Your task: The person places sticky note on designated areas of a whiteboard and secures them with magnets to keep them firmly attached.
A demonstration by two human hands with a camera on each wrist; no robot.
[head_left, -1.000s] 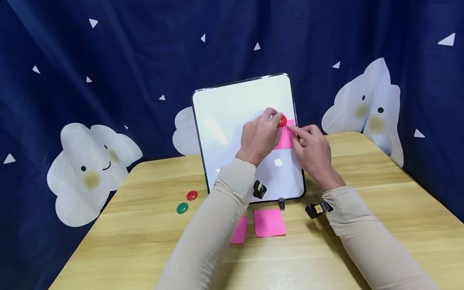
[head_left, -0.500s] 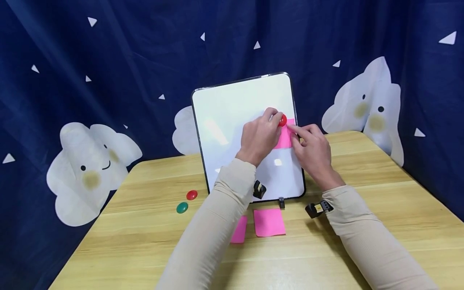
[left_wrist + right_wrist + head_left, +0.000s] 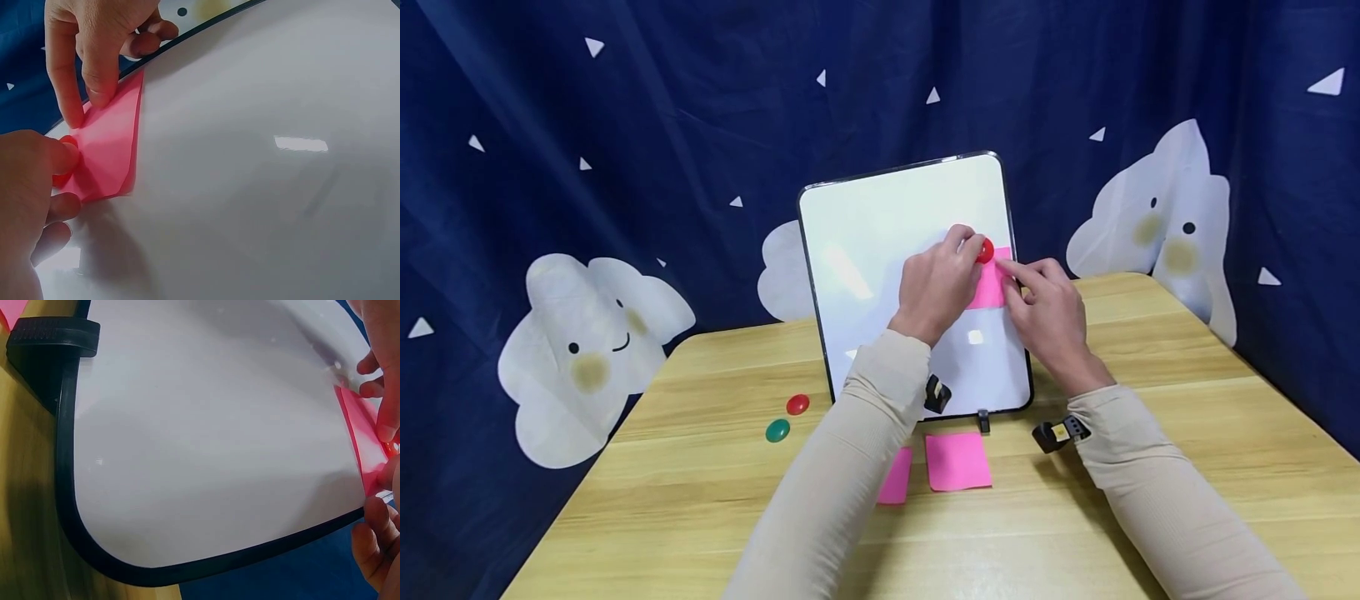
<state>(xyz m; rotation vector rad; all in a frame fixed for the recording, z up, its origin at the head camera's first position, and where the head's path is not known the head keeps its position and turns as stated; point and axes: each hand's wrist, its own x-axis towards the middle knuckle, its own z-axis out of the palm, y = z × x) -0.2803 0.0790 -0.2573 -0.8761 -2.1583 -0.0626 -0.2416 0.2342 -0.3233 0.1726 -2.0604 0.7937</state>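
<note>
A pink sticky note (image 3: 989, 288) lies against the right side of a white magnetic board (image 3: 880, 225) that leans upright on the table. At the note's upper edge, my left hand (image 3: 934, 285) holds a round red magnet (image 3: 986, 251) with its fingertips. My right hand (image 3: 1047, 308) stands at the board's right edge, two of its digits resting on the note. The left wrist view shows these fingers extended onto the pink paper (image 3: 109, 147), beside the magnet (image 3: 67, 164). The note's lower edge lifts slightly off the board in that view.
Two more pink notes lie on the table before the board, one (image 3: 958, 462) fully visible, the other (image 3: 896, 477) partly behind my left sleeve. A red magnet (image 3: 797, 404) and a green magnet (image 3: 778, 430) are at the left. A black foot (image 3: 983, 421) supports the board.
</note>
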